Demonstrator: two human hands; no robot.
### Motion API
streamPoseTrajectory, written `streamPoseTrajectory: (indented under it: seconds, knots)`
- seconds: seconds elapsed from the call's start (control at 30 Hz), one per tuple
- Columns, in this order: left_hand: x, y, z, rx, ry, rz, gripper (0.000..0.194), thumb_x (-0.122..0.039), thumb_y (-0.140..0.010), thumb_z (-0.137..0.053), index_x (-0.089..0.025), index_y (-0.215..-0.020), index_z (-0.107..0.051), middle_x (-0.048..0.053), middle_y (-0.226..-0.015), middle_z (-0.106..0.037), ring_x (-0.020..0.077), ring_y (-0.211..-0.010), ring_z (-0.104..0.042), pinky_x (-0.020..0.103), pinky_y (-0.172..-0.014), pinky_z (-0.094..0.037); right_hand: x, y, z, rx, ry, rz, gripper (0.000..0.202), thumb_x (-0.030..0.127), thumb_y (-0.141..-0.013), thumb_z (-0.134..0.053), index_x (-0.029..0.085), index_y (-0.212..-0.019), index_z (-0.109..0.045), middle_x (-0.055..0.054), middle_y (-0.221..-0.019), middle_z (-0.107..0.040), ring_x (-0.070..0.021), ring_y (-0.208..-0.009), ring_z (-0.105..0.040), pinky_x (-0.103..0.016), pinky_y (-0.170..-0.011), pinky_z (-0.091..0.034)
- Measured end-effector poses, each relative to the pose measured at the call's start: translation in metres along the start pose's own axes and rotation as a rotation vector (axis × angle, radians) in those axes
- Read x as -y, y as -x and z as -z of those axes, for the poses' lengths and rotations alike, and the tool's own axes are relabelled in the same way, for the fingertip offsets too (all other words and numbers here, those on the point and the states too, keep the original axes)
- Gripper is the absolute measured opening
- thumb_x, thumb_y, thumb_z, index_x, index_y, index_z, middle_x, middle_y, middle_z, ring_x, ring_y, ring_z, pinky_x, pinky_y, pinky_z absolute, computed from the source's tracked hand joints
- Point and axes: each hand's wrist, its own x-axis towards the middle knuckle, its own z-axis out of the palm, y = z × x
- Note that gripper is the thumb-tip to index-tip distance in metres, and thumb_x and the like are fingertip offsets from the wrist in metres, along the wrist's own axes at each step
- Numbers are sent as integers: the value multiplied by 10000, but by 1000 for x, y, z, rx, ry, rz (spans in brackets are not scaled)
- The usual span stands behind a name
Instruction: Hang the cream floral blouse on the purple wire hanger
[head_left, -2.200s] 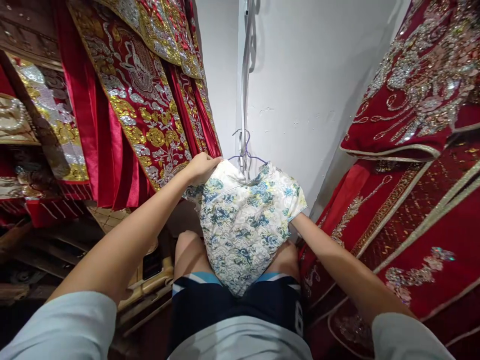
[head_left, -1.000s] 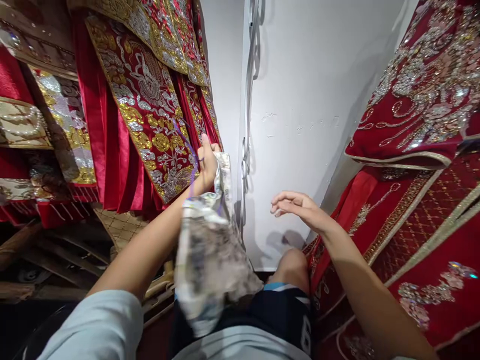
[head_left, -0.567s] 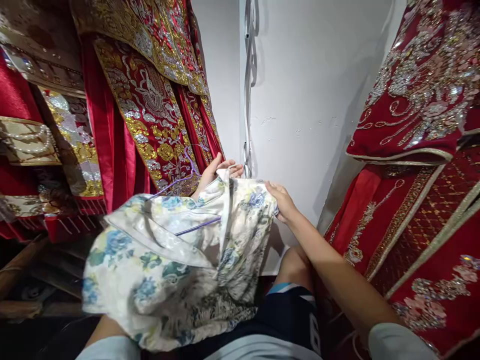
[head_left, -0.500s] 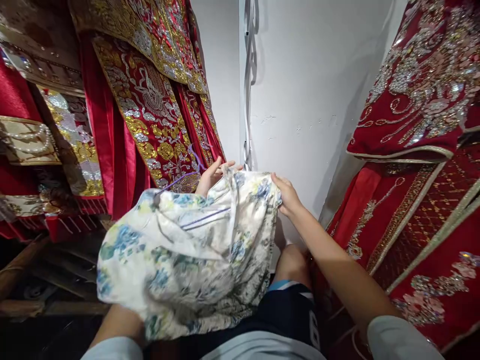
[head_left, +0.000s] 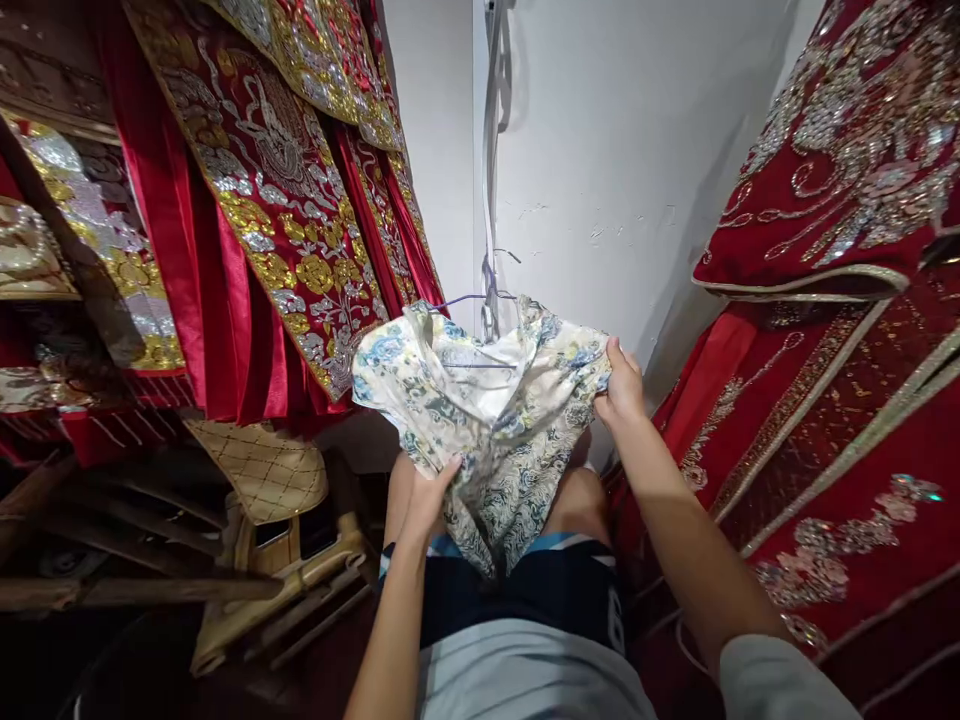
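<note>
A white floral blouse (head_left: 480, 410) with blue and yellow flowers is spread out in front of me on a thin purple hanger (head_left: 480, 296). The hanger's bar shows inside the neckline, and its hook rises in front of a pale hanging strap (head_left: 489, 180); whether the two touch I cannot tell. With thumb and fingers, my left hand (head_left: 433, 492) grips the blouse's side, low on the left. My right hand (head_left: 622, 388) is closed on the end of the sleeve at the right. Both hands' fingertips are partly hidden by the cloth.
Red embroidered garments with gold and silver hang at the left (head_left: 285, 220). Another beaded red garment (head_left: 840, 200) hangs close on the right. Behind the blouse stands a white wall (head_left: 600, 150). A bamboo chair (head_left: 300, 580) is at the lower left.
My left hand has come out from behind the neckline and now grips the blouse's side. The blouse has swung upright and moved right, with the hanger inside both shoulders. My right hand has shifted right.
</note>
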Motion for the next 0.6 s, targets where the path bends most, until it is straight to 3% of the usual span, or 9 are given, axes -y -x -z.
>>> streamPoseTrajectory:
  seconds: [0.1, 0.27, 0.33, 0.5, 0.6]
  knots:
    - [23, 15, -6, -31, 1, -23, 685, -456, -675, -840, -284, -1300, -621, 72, -1454, -582, 315, -1412, -475, 406, -1189, -377, -11, 33, 23, -4, 107, 61, 467, 646, -777, -671, 242, -1008, -632, -36, -951, -710, -196, -839, -685, -297, -687, -541]
    - [29, 23, -5, -29, 11, 48, 524, -419, -630, -864, -235, -1097, -714, 92, -1265, -710, 343, -1275, -606, 441, -1093, -483, -45, 105, 54, -228, 279, 97, 457, 641, -891, -459, 278, -1159, -534, -27, -885, -644, -169, -690, -593, -270, -560, -446]
    - [28, 25, -6, -14, 5, 71, 510, -420, -618, -869, -222, -1064, -721, 104, -1225, -727, 347, -1246, -626, 446, -1079, -488, -61, 130, 51, -80, 325, -38, 508, 710, -903, -328, 276, -1053, -544, -35, -824, -636, -182, -660, -578, -286, -536, -429]
    - [25, 35, -15, 22, -13, 26, 465, -430, -659, -840, -219, -1055, -722, 101, -1144, -752, 322, -1223, -643, 419, -1077, -483, -77, 158, 9, 456, 365, -328, 500, 719, -795, -620, 236, -692, -542, -9, -553, -603, -171, -480, -530, -291, -461, -382]
    - [23, 39, -14, -14, -35, -3, 464, -437, -654, -839, -208, -1041, -727, 104, -1131, -755, 318, -1229, -638, 408, -1086, -475, -72, 161, -10, 632, 369, -403, 534, 728, -826, -587, 231, -651, -498, 26, -495, -556, -140, -460, -489, -275, -487, -373]
